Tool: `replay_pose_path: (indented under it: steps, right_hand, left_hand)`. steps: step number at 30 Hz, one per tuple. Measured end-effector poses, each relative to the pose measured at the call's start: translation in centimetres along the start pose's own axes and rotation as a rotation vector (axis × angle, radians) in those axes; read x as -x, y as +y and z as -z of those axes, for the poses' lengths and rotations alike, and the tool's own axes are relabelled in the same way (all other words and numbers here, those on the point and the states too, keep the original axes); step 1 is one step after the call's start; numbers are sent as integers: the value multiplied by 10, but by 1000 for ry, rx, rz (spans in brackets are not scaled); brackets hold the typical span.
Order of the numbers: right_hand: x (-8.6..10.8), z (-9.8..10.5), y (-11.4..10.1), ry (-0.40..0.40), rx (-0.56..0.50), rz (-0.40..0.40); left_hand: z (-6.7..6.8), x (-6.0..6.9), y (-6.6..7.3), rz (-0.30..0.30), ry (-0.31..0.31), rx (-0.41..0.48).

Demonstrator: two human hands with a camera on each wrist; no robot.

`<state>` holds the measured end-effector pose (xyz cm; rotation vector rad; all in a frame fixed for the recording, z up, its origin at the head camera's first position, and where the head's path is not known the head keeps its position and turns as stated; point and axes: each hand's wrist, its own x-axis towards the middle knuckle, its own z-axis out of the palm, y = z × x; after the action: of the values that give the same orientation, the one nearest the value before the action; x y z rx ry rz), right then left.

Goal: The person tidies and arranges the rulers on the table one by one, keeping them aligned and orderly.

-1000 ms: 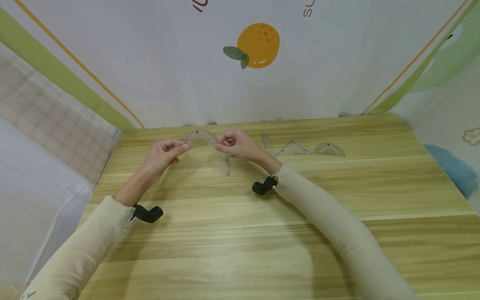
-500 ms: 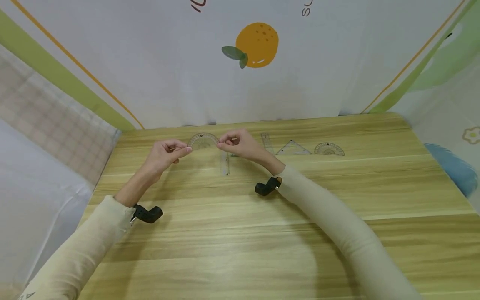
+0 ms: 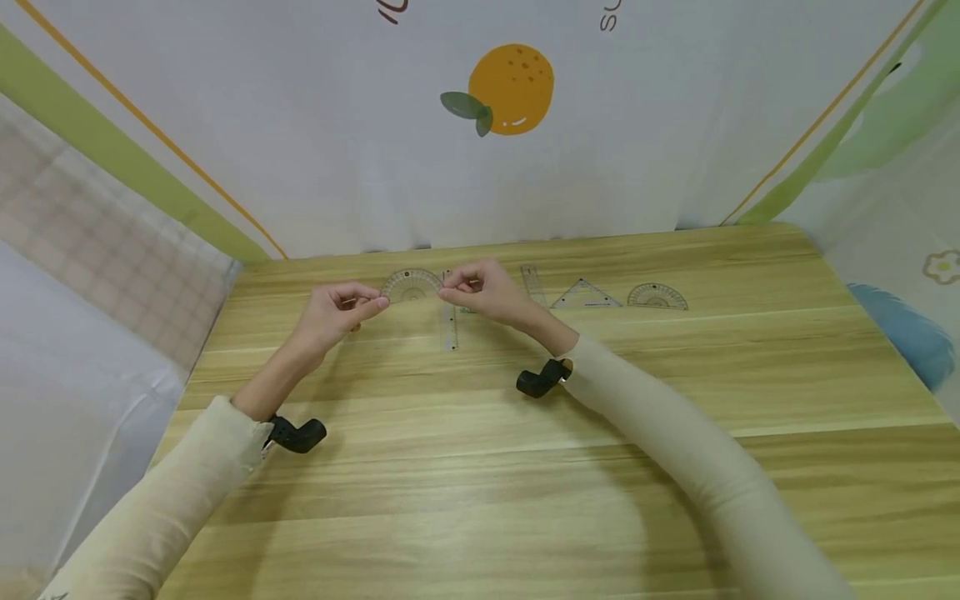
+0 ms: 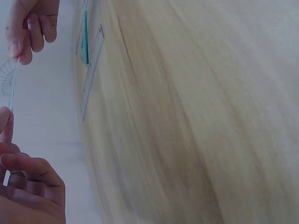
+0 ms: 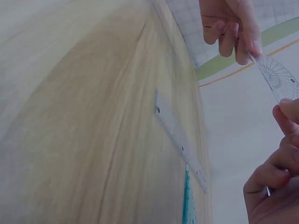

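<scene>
Wood-grain table (image 3: pixel 450 500), printed white cloth (image 3: pixel 300 125) behind. One clear protractor (image 3: pixel 412 286), raised above table: left hand (image 3: pixel 333 315) pinching one end, right hand (image 3: pixel 487 292) pinching other. On table: two rulers (image 3: pixel 450 332), clear triangle (image 3: pixel 587 296), second protractor (image 3: pixel 657 295).

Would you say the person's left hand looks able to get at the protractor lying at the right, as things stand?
Probably not directly: the left hand pinches one end of the held protractor, and the right hand, pinching its other end, stands in the way to the lying protractor.
</scene>
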<state>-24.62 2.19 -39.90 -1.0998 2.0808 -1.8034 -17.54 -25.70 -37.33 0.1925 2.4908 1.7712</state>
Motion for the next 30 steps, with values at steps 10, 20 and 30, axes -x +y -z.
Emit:
replay_pose_path:
  steps: [10,20,30]
  right_hand:
    - [9,2,-3,13,-26,-62]
    - [21,4,-10,28,-31,-143]
    - [29,7,-16,45,19,-168]
  left_hand:
    - [-5,4,2,-71,-23,24]
    - [-15,7,2,-134,24,-13]
    - [-23,11,9,-157,45,-29]
